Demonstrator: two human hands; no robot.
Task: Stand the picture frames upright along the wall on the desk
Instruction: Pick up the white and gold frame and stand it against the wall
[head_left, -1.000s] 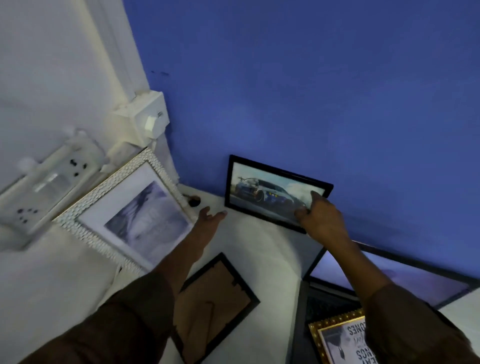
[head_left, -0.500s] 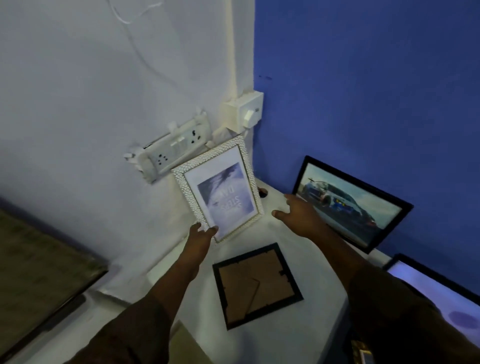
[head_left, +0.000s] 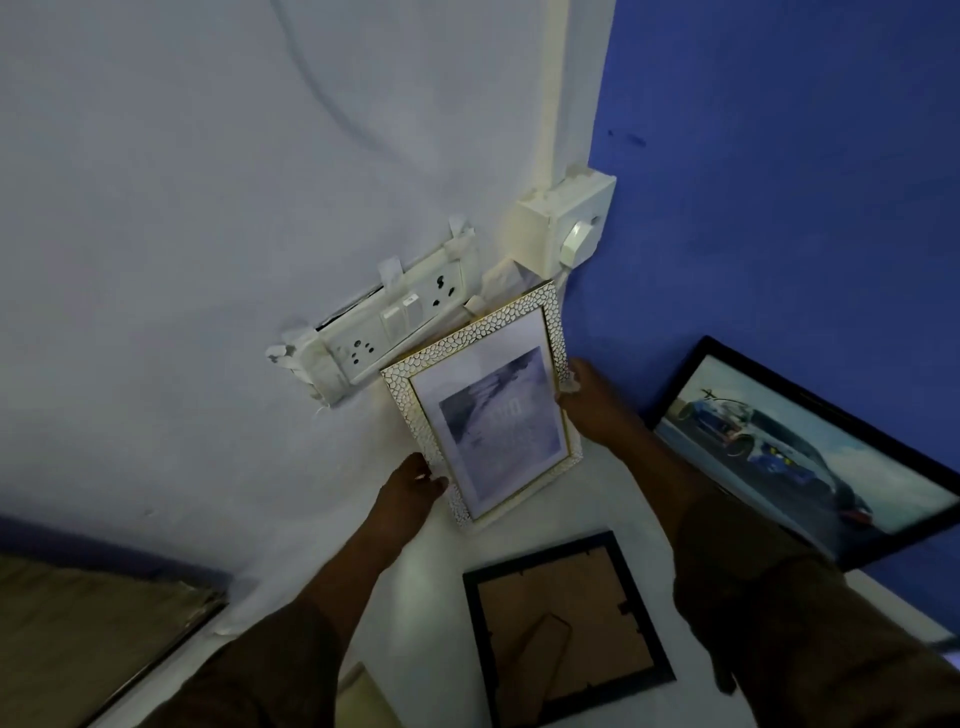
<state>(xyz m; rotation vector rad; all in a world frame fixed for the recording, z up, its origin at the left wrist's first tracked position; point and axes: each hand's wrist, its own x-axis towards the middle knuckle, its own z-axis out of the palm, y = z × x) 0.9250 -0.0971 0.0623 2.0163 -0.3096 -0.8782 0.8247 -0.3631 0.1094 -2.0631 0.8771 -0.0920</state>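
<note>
A white pebble-patterned frame (head_left: 488, 405) with a grey print stands tilted in the corner against the white wall. My left hand (head_left: 410, 488) grips its lower left edge and my right hand (head_left: 587, 400) grips its right edge. A black frame with a car picture (head_left: 810, 452) leans upright against the blue wall on the right. Another black frame (head_left: 566, 623) lies face down on the white desk (head_left: 452, 571), its brown back and stand showing.
A white socket strip (head_left: 384, 332) and a switch box (head_left: 566, 223) are fixed to the wall just behind the white frame. A dark flat surface (head_left: 88, 623) lies lower left beyond the desk edge.
My right hand has left the car frame and moved left onto the white frame's right edge. My left hand took the frame's lower edge. The view swung left.
</note>
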